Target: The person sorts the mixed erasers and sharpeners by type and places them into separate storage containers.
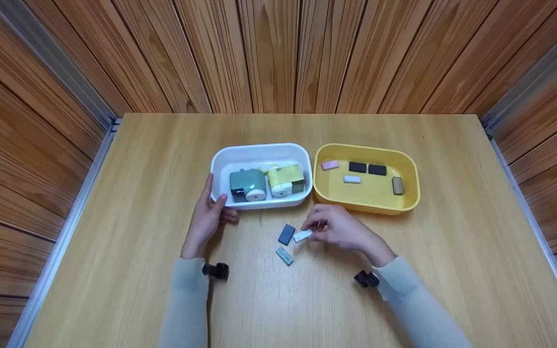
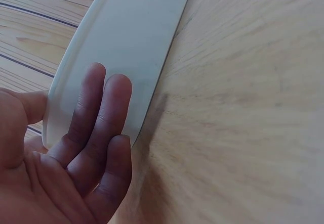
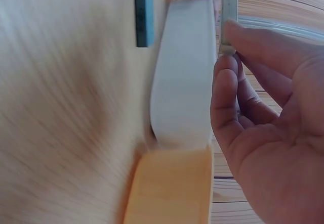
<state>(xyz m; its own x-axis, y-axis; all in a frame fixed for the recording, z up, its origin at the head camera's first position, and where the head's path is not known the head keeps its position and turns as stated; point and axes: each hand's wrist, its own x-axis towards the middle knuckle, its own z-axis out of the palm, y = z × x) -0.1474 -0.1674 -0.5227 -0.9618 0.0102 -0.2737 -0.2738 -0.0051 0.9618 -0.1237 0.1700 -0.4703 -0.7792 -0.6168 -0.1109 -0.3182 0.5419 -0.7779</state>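
My right hand pinches a small white eraser between thumb and fingertips, over the table in front of the bins. Close beside it lie a dark blue eraser and a light blue-green eraser. At the front left corner of a white bin, my left hand grips the rim with the thumb over it. Its other fingers lie along the bin's outer wall. A green pencil sharpener and a yellow one stand side by side inside that bin.
A yellow bin stands right against the white one. Inside are a pink eraser, two black erasers, a white one and a tan one. Wooden plank walls enclose the table at the back and sides.
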